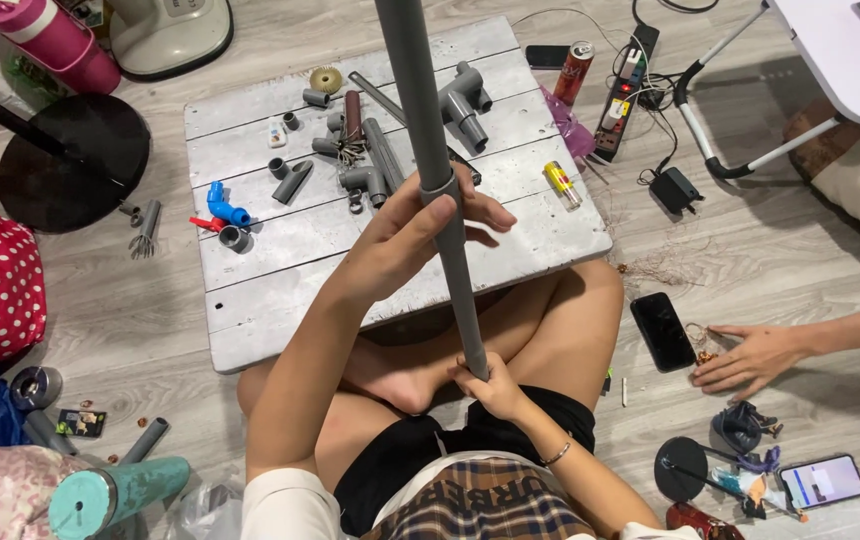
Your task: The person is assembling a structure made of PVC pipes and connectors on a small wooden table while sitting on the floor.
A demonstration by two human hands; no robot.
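A long grey plastic pipe point(420, 110) stands almost upright in front of me, running from my lap up past the top edge. My left hand point(420, 225) is wrapped around it at a grey coupling point(442, 190) halfway up. My right hand point(485, 385) grips the pipe's lower end above my crossed legs. Behind the pipe lies a grey wooden board point(280, 290) on the floor, strewn with grey pipe pieces and fittings point(375, 165), a blue fitting point(225, 207) and a small yellow tube point(561, 184).
Another person's hand point(750, 358) rests on the floor at right, beside a black phone point(661, 331). A power strip point(625, 90), a can point(575, 70), a black round stand base point(75, 160), a pink bottle point(50, 40), a teal tumbler point(115, 493) and a white table leg point(750, 150) surround the board.
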